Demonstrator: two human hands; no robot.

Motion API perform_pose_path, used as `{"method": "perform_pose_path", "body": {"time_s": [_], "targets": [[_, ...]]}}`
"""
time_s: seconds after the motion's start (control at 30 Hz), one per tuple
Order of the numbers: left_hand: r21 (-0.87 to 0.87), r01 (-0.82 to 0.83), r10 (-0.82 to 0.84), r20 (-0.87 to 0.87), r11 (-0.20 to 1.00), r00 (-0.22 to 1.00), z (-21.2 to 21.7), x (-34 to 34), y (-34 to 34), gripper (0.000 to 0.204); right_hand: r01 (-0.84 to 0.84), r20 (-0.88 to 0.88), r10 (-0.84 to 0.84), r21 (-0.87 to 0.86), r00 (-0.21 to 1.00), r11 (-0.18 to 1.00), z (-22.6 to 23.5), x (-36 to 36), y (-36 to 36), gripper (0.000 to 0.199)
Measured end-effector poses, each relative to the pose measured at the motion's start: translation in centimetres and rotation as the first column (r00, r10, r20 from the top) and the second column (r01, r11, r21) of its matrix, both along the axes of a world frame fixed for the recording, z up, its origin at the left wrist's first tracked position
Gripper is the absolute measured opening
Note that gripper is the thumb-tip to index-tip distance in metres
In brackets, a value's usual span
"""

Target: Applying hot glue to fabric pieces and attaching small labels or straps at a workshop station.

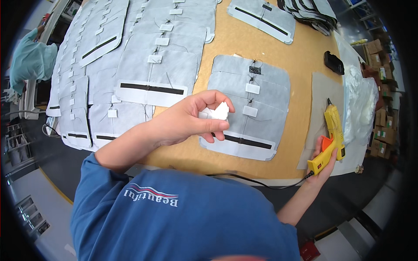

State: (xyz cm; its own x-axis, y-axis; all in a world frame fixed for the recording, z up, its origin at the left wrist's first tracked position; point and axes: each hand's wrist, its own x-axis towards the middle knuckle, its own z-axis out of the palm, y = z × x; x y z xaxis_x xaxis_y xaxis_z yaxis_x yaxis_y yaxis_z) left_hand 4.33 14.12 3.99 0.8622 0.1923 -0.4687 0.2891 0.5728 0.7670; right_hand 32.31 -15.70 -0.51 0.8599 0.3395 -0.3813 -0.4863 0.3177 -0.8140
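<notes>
My left hand (191,119) is raised over the brown table (244,39) and pinches a small white patch (219,112) between thumb and fingers. Just right of it lies a stack of grey fabric panels (250,102) with white patches, thin wires and a black strip along the near edge. My right hand (324,158) grips a yellow glue gun (332,137) with an orange trigger at the table's right edge, nozzle pointing away from me. A black cord (257,182) runs from the gun along the table's front edge.
Overlapping rows of grey panels (143,65) cover the table's left and far side. More panels (265,19) lie at the far right, a black device (334,62) and clear plastic sheeting (361,100) to the right. A person in a teal top (30,58) stands far left. Cardboard boxes (383,117) stand at right.
</notes>
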Motion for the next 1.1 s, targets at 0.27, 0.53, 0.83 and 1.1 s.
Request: {"method": "perform_pose_path", "body": {"time_s": [0.27, 0.53, 0.83, 1.1], "targets": [[0.03, 0.087, -0.087, 0.008, 0.996, 0.996, 0.5, -0.9, -2.8, 0.016, 0.014, 0.158, 0.169, -0.769, 0.973, 0.639, 0.7, -0.2, -4.4, 0.038], [0.063, 0.122, -0.122, -0.007, 0.991, 0.993, 0.7, -0.4, -5.2, 0.016, -0.096, 0.699, 0.464, -0.498, 0.545, 0.862, 3.3, -9.5, 3.3, 0.012], [0.255, 0.257, -0.246, -0.076, 0.932, 0.966, 0.6, -0.6, -5.9, 0.02, -0.292, 0.795, 0.563, -0.606, -0.225, 0.74, 4.5, -12.9, 11.9, 0.023], [0.125, 0.299, -0.298, -0.031, 0.946, 0.954, -1.2, 0.4, -4.4, 0.018, -0.542, 0.707, 0.645, -0.434, 0.29, 0.72, 3.5, -11.3, 11.6, 0.012]]}}
